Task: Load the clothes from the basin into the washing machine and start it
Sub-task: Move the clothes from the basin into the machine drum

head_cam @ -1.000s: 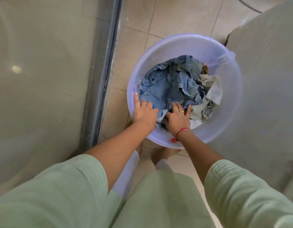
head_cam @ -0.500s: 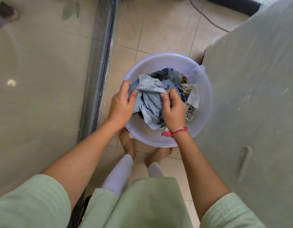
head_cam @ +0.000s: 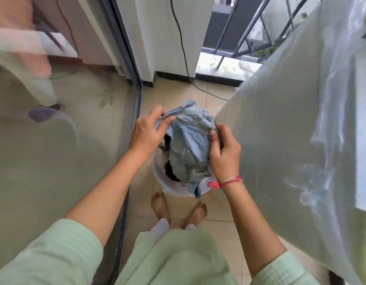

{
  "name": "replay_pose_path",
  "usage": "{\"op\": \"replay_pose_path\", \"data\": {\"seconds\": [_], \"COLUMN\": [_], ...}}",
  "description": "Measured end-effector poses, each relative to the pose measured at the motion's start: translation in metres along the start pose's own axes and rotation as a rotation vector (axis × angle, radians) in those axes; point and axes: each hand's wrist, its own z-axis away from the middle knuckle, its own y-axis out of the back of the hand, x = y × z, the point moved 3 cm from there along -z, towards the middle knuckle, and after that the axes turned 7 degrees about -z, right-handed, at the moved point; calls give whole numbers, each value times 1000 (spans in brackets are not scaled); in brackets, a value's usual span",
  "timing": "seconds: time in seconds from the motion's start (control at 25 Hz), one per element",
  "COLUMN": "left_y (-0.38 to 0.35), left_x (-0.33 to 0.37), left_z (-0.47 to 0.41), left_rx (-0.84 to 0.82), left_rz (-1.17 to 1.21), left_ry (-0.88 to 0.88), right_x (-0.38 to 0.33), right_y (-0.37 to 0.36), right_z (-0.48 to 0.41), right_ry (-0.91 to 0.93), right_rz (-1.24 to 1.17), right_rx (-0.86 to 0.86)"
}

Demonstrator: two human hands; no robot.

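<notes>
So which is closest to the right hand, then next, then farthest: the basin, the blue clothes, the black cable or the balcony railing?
1. Blue clothes: gripped by the right hand itself.
2. Basin: just below, on the floor.
3. Black cable: ahead, running down the wall.
4. Balcony railing: farthest, top right.

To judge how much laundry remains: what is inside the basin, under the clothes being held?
Inside the basin a dark garment shows near its left wall. The denim bundle, held by the left hand and right hand, covers the rest.
</notes>
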Motion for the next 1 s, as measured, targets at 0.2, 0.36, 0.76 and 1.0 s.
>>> {"op": "replay_pose_path", "data": {"seconds": [0.2,0.36,0.76,1.0], "left_y": [80,139,267,286], "left_x": [101,178,350,407], "left_z": [-19,-32,-48,-54], "left_rx": [49,164,240,53], "left_rz": [-4,-12,-105,-164], "left_ry": [-280,-452,-877,-982], "right_x": [-117,-177,-286,-336], "right_y": [67,117,215,234], "right_z": [-1,-10,-24,-32], "right_ry": [229,297,438,363], "right_rz": [-69,-94,-197,-749], "right_rx": [152,195,467,88]}}
